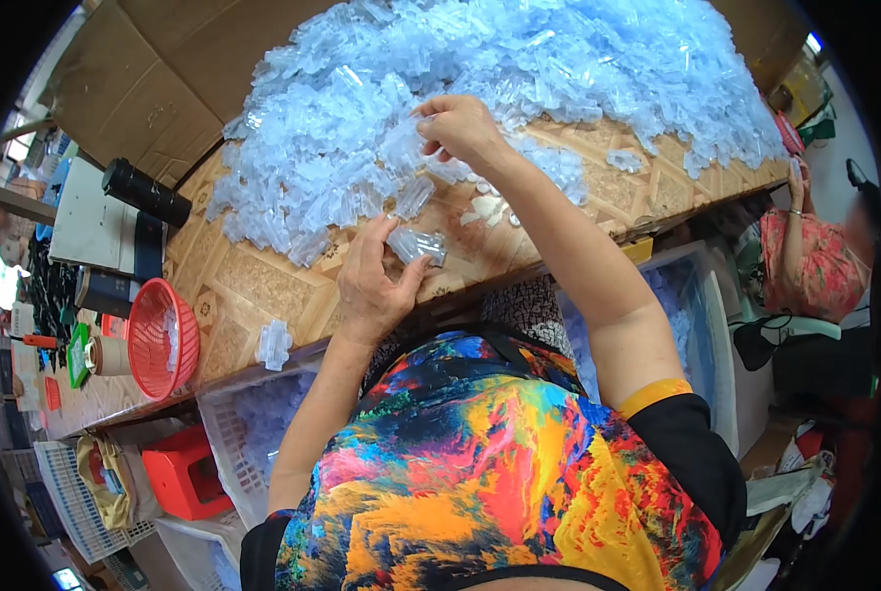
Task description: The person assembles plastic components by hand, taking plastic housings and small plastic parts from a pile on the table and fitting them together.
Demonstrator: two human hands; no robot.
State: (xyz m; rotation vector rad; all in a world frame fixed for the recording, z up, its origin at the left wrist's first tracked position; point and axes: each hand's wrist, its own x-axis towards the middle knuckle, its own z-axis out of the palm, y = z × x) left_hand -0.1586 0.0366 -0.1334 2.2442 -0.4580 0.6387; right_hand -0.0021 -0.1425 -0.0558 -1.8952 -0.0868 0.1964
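Note:
A big heap of small clear, bluish plastic pieces (pixel 361 108) covers the far part of the wood-patterned table (pixel 248 286). My left hand (pixel 373 281) rests at the table's near edge, its thumb and fingers curled round a few clear plastic pieces (pixel 416 246). Just beyond its fingertips lies another clear piece (pixel 414 197). Raised over the near side of the heap, my right hand (pixel 460 130) has its fingers pinched together. Whatever is between those fingertips is too small to make out. Small white bits (pixel 489 209) lie on the table below my right forearm.
On the left are a red plastic basket (pixel 164 340), a black cylinder (pixel 147 193) and a small stack of clear pieces (pixel 274 345). White crates (pixel 226 424) holding pieces stand below the table edge. Cardboard (pixel 130 89) walls the far left. Another person (pixel 815 246) sits at right.

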